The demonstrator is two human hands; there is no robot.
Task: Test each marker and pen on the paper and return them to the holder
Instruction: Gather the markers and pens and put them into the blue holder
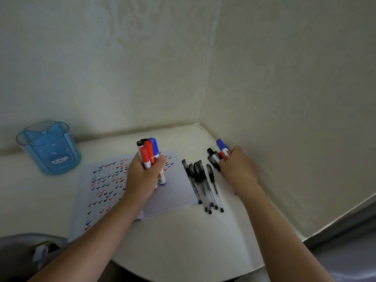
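Your left hand (142,178) grips a marker bunch (149,153) upright over the tick-covered paper (175,192) at frame centre, fingers (161,159) wrapped round it: two red caps, one blue, one black. Right of it, five black-capped pens (201,180) lie on the tabletop (183,241). Your right hand (239,167) curls round other markers (221,146). At left, the blue holder (50,147) shows only dividers.

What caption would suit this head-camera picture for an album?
Left hand grips a marker bundle over ticked paper; right hand grasps more markers beside loose pens.
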